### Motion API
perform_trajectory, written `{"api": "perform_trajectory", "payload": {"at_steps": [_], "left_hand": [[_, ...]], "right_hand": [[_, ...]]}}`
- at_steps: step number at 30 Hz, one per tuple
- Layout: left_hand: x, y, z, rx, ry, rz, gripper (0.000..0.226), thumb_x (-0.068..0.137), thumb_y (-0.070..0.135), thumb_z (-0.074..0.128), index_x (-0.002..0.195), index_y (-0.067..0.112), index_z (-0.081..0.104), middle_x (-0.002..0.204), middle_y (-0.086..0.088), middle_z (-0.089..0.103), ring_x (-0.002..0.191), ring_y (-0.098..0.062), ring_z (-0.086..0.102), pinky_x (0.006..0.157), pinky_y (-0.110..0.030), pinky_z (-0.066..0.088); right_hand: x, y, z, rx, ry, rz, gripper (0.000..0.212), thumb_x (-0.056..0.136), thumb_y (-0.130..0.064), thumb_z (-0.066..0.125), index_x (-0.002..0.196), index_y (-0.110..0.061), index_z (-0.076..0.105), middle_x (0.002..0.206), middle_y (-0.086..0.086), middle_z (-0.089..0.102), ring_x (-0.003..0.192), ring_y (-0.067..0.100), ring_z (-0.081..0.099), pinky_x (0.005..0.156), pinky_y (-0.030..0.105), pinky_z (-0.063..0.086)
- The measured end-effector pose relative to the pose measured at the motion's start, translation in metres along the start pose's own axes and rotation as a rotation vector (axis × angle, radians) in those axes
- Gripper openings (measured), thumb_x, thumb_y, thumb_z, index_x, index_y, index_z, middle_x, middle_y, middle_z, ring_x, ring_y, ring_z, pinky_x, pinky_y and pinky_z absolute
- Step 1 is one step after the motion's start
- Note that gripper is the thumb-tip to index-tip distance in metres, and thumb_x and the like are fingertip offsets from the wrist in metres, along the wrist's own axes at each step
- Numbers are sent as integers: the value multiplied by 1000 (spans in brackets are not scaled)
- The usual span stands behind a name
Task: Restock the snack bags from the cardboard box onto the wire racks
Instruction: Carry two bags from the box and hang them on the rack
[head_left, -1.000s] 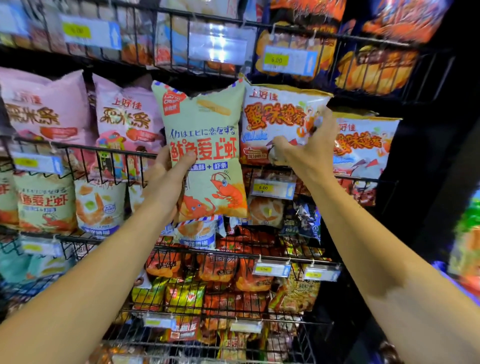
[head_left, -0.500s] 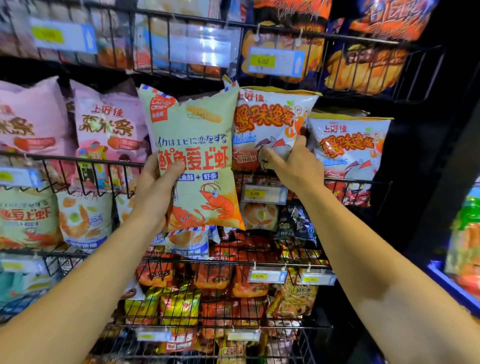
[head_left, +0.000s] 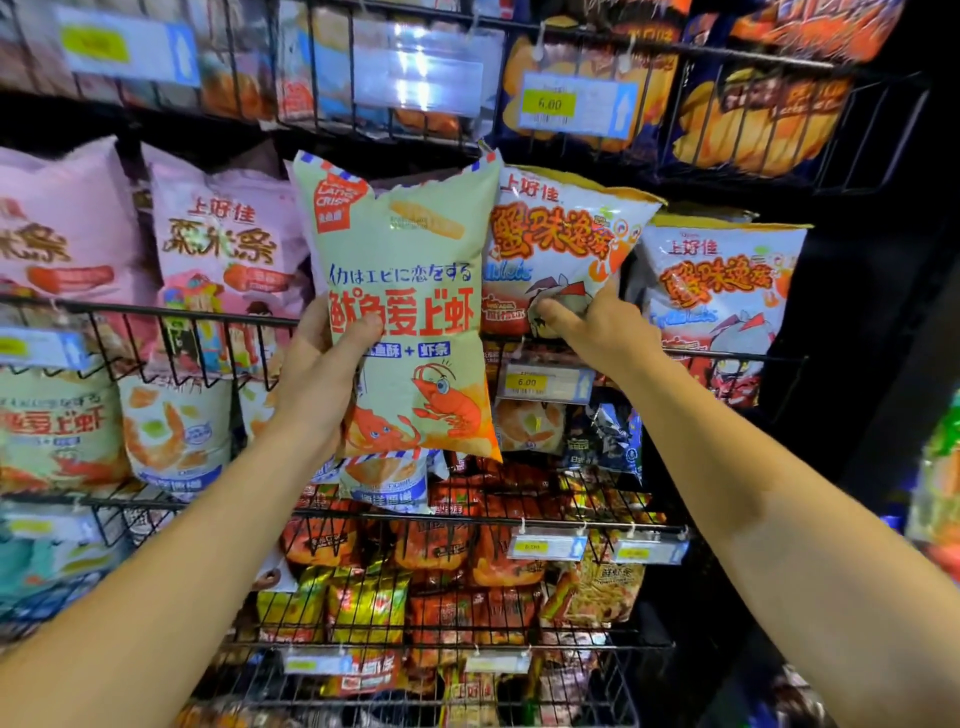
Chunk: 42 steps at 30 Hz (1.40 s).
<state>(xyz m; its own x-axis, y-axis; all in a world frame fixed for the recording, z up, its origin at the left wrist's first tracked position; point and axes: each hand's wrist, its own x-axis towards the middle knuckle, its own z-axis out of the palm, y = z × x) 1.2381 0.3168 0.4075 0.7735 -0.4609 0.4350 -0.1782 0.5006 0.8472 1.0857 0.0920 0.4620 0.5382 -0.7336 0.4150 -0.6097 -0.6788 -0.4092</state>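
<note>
My left hand (head_left: 317, 374) gripped the pale green plastic snack bag printed with an orange shrimp (head_left: 410, 312), thumb curled across its front and the other fingers hidden behind it. I held that bag upright in the air, in front of the black wire rack (head_left: 208, 314), its top edge reaching up near the shelf above and its bottom hanging over the lower tier. My right hand (head_left: 597, 327) pinched the lower part of the white and orange crinkled snack bag with red lettering (head_left: 561, 244), fingers curled into its face just above the rack's front rail. That bag stood in the rack, leaning a little to the right, and its left edge touched the green bag. Just beside it on the right stood 1 more white and orange bag of the same print (head_left: 722, 280). To the left, 2 pink snack bags (head_left: 223, 244) stood in the same rack. A yellow price tag reading 6.00 in a clear holder (head_left: 540, 383) hung from the rail below my right wrist. Smaller red and yellow packets (head_left: 431, 551) filled the lower wire baskets.
</note>
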Motion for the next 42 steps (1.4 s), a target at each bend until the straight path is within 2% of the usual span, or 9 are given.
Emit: {"api": "perform_trajectory", "payload": {"at_steps": [6,10,13,16,22,31,34,38,42], "left_hand": [[-8,3,-4,56,-32,-14,42,78,35,75,118,32,62,109,5,75,101,-16,72,89,-41,56],[-23,9,-9,127,-50,-18,57,78,35,77,129,20,58,114,2,73,100,-15,72,92,-42,57],[-37,13,-17,195,-53,-15,68,64,53,78,126,32,60,117,6,71,106,-14,70,93,-44,55],[-58,13,-23,228,-84,-19,45,76,39,83,111,50,56,116,13,68,108,-11,67,95,-41,53],[-114,18,-38,326,-140,-55,67,83,30,76,142,27,42,117,15,63,100,3,66,77,-19,54],[-184,21,-98,532,-234,-172,56,90,21,72,139,29,46,117,14,64,92,8,66,68,-11,54],[-197,22,-124,556,-223,-205,65,90,23,72,147,27,40,119,16,63,94,8,66,72,-16,57],[-208,23,-163,564,-206,-278,68,91,30,71,149,28,37,125,13,61,101,1,64,72,-19,58],[-207,28,-219,675,-248,-305,94,73,57,70,154,32,30,147,8,50,128,-14,53,102,-41,51]], "right_hand": [[-12,2,-7,60,12,-1,85,84,-76,55,147,-25,30,135,3,59,123,37,54,105,58,40],[-41,-7,-12,101,186,55,80,68,-85,59,112,-19,50,112,3,63,108,34,61,93,55,50],[-70,-4,-5,239,281,21,75,72,-71,66,122,-16,52,114,2,61,110,31,58,92,53,52],[-105,-11,0,393,170,-43,78,87,-58,63,147,-14,40,143,5,51,128,27,51,105,46,47],[-175,-41,19,747,-325,-56,106,73,-78,65,155,-24,25,147,-5,49,128,17,54,106,43,48],[-254,-72,63,991,-451,-74,56,84,-29,81,125,-38,44,114,-23,58,90,-11,63,69,12,54],[-274,-89,79,979,-459,-31,61,83,-31,82,126,-37,40,119,-16,61,75,-3,69,60,21,56],[-293,-121,105,931,-432,19,65,76,-39,87,127,-37,48,124,-13,63,107,11,66,91,43,57],[-306,-157,131,861,-406,27,79,68,-49,89,136,-34,50,124,-17,64,103,12,67,90,42,57]]}}
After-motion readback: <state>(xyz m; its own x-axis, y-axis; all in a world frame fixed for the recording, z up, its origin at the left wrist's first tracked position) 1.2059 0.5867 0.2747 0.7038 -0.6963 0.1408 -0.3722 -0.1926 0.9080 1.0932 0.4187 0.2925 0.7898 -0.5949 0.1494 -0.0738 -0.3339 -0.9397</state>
